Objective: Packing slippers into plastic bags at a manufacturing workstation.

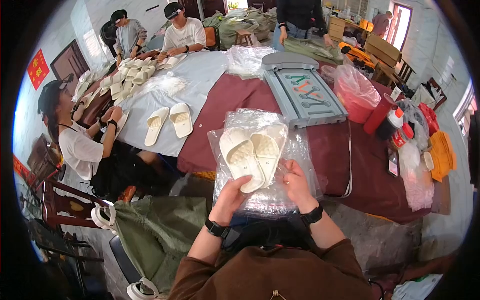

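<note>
A pair of cream slippers, the left slipper (241, 159) partly over the right slipper (270, 148), lies in front of me, toes pointing away. Clear plastic is around and under them, including a clear plastic bag (216, 145); whether both slippers are fully inside it I cannot tell. My left hand (231, 200) is closed on the left slipper's heel, thumb on top. Beside the right slipper's heel, my right hand (297, 186) has its fingers curled in, pinching the bag's edge. More flat clear bags (272, 206) lie in a stack beneath, at the table's near edge.
Another slipper pair (181, 120) rests on the grey cloth, left. Beyond is a slipper pile (132, 75), with several people around. A grey plastic case (305, 92) stands ahead. Right are a pink bag (356, 92), bottles (390, 124) and a phone (393, 164). Green sacking (157, 235) hangs lower left.
</note>
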`<state>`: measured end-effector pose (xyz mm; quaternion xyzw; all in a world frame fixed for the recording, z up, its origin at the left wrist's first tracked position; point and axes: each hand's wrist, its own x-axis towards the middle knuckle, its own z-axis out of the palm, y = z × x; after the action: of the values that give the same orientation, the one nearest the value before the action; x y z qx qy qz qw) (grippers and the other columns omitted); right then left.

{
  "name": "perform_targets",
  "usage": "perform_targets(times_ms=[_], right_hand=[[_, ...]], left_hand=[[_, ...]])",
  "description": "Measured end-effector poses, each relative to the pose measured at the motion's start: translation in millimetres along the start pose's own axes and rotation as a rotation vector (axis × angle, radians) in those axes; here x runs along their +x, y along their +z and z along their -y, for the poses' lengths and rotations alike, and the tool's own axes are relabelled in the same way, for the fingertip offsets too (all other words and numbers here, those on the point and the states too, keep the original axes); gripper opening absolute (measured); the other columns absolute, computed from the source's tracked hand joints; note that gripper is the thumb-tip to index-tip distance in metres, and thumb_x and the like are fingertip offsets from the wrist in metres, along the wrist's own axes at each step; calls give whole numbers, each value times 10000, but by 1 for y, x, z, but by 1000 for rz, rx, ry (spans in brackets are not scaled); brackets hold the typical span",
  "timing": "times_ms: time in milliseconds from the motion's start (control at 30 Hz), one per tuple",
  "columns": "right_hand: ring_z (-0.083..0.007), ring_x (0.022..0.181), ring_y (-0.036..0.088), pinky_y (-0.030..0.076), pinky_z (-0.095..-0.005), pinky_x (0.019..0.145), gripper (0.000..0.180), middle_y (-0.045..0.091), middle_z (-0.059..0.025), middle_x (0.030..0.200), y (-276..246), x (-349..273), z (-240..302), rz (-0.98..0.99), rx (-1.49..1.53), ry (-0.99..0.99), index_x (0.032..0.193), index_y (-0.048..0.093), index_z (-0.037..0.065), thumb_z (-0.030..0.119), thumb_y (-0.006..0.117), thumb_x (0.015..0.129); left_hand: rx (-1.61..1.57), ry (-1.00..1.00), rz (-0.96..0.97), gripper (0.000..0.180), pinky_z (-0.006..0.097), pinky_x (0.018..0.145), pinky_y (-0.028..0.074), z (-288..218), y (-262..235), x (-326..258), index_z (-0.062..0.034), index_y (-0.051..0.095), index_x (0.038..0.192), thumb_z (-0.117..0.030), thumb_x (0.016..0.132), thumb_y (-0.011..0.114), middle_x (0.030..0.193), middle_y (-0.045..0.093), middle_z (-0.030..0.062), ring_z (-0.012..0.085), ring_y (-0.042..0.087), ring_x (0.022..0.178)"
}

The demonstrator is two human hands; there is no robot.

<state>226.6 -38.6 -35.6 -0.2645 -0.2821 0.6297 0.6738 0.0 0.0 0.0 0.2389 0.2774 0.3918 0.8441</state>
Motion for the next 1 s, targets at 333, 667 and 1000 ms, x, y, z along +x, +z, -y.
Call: perform_targets(times_ms=[333,667,1000], right_hand=[[-248,1357,445,401,-374,1085,675,415,-187,1519,-12,-9,1,-80,-810,65,1526,315,45,249,655,980],[-272,1306,496,420,-402,1085,643,476,-169,1451,1,-16,-1,64,-1154,-24,1452,428,11,195,726,913],[-266,1333,472,420,-386,1074,580,465,-148,1464,6,-20,7,92,-1231,-82,1396,498,16,130,736,879]], left_hand=[[278,448,-194,515,342,973,509,-55,-37,-70,50,497,1359,62,856,608,1271,644,142,223,639,1142],[1687,191,-1326,526,458,912,511,-172,-191,-297,42,608,1193,-247,756,655,1058,690,284,438,670,1010],[1416,-288,-1509,490,448,937,517,-88,-306,-290,23,636,1152,-259,753,667,1106,687,273,426,651,1082]])
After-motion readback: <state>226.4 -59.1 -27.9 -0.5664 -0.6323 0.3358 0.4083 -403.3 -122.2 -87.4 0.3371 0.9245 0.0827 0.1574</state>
